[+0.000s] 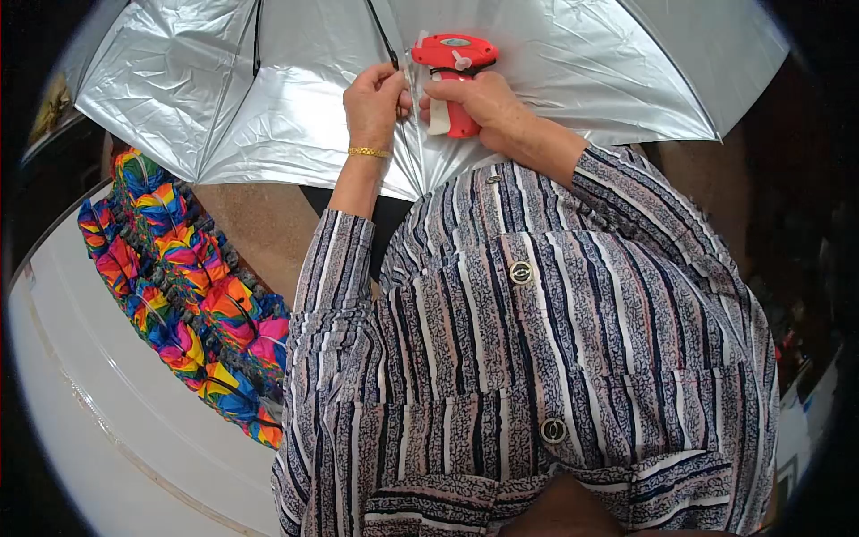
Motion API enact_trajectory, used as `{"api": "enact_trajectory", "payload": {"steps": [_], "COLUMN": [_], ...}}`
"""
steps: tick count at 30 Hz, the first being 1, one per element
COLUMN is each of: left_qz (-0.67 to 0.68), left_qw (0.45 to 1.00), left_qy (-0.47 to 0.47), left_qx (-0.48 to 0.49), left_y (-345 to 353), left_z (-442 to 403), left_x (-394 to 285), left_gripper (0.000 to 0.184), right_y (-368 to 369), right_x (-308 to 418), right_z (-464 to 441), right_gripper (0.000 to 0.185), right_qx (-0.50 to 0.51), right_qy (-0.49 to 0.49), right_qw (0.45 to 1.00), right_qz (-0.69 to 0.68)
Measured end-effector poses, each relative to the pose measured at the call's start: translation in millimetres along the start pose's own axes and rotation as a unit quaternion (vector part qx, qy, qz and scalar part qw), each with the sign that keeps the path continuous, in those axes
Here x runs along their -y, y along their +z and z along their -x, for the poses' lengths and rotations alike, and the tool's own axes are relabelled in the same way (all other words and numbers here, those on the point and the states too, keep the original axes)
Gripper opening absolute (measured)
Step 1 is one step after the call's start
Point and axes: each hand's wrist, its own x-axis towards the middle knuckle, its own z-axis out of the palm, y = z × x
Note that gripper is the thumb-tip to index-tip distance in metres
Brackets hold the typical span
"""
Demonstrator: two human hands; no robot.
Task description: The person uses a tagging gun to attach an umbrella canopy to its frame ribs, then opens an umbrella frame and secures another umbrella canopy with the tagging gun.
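Observation:
A silver-lined umbrella (309, 125) lies spread open across the far side. My left hand (374, 106), with a gold bracelet at its wrist, is closed with the fingertips pinched on a thin black strap (385, 38) that runs over the silver fabric near a seam. Just to the right, my right hand (488, 106) wraps round the handle of a red tagging gun (438, 51) with a white trigger. The gun's nose points left, toward my left hand, above the umbrella. What lies under my left fingertips is partly hidden.
On the left, a white rounded table (116, 394) carries rows of folded rainbow-coloured bundles (183, 264) with dark bands. A second black strap (258, 40) lies on the fabric. The umbrella's near edge reaches my striped shirt (465, 340). Brown floor (259, 224) shows between table and lap.

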Motion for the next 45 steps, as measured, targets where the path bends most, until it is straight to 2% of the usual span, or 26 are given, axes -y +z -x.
{"api": "enact_trajectory", "payload": {"steps": [8, 28, 38, 45], "left_qz": [0.037, 0.054, 0.042, 0.005], "left_qw": [0.999, 0.998, 0.997, 1.000], "left_qy": [0.001, -0.017, -0.002, -0.010], "left_qx": [0.003, 0.041, 0.058, 0.021], "left_y": [1, -4, -3, 3], "left_z": [3, 7, 7, -7], "left_x": [-2, -7, -6, -16], "left_gripper": [0.013, 0.012, 0.009, 0.008], "right_y": [2, 2, 4, -3], "right_x": [2, 11, 20, 37], "right_z": [3, 13, 6, -20], "right_gripper": [0.022, 0.024, 0.017, 0.015], "right_qx": [0.005, 0.043, 0.058, 0.082], "right_qy": [0.022, 0.028, 0.024, 0.027], "right_qw": [0.999, 0.998, 0.997, 0.990], "right_qz": [0.026, -0.020, 0.038, 0.113]}}
